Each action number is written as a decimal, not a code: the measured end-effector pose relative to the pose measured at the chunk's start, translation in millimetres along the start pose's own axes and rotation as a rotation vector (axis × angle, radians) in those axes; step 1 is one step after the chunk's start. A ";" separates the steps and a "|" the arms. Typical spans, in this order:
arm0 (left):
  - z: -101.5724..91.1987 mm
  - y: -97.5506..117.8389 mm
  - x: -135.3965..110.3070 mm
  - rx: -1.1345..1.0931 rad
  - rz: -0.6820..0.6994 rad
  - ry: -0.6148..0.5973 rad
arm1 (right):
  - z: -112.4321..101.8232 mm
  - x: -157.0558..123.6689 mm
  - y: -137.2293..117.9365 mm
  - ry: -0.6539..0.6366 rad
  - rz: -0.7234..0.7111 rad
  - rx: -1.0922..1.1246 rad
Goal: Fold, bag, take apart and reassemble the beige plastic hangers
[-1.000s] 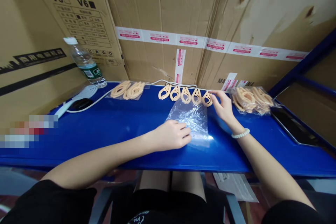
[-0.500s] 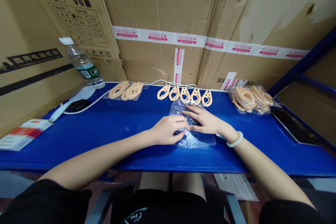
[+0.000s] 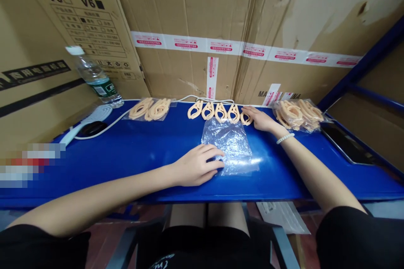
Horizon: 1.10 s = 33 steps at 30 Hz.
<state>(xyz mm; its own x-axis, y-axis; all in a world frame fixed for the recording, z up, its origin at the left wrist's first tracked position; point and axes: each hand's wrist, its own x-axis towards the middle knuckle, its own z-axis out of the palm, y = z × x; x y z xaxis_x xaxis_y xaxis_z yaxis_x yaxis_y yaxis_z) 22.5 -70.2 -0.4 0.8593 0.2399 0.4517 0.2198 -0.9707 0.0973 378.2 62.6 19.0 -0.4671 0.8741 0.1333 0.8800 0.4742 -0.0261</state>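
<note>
Glare muddles the near end of a clear bag (image 3: 229, 136), which lies crinkled in the middle of the blue surface (image 3: 126, 155). From the bag, the left hand (image 3: 199, 166) sits at eight o'clock, fingers curled over its edge; their undersides are hidden, so I cannot tell whether that grip pinches the plastic. The right hand (image 3: 260, 118) reaches in at one o'clock, fingertips covering the top of the rightmost loop (image 3: 246, 122); I cannot tell whether its grip has closed on it. Four more beige loops (image 3: 217, 112) continue the row at twelve o'clock, their lower ends close by the bag's far edge; any overlap is hard to make out.

At ten o'clock lies a packet (image 3: 151, 111) of loops, with a bottle (image 3: 97, 82) farther off. At two o'clock are stacked packets (image 3: 298, 113), too overlapped to count. A dark phone-like slab (image 3: 347, 145) rests at three o'clock. At nine o'clock, something is pixelated beyond recognition. Both black sleeves are cut off by the frame.
</note>
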 end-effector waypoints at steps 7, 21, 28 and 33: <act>0.4 10.8 -12.2 0.049 -0.032 0.020 | -23.5 -18.4 -1.2 -0.132 0.012 -0.076; 0.2 12.1 -12.5 -0.021 -0.110 -0.022 | -48.3 -167.3 -79.8 0.256 -0.018 -0.162; 1.0 12.5 -11.4 -0.027 -0.127 -0.040 | -81.1 -202.5 -163.8 0.401 -0.242 -0.130; 1.5 12.8 -12.8 -0.025 -0.125 -0.046 | -86.8 -181.5 -210.1 0.298 -0.450 -0.220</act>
<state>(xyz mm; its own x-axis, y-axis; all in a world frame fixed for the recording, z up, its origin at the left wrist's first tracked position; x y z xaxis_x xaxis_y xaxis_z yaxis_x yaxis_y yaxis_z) 15.0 -85.6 -6.3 0.8461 0.3592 0.3939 0.3158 -0.9330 0.1726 285.6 -204.8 86.3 -0.7832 0.5089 0.3572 0.6122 0.7316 0.3000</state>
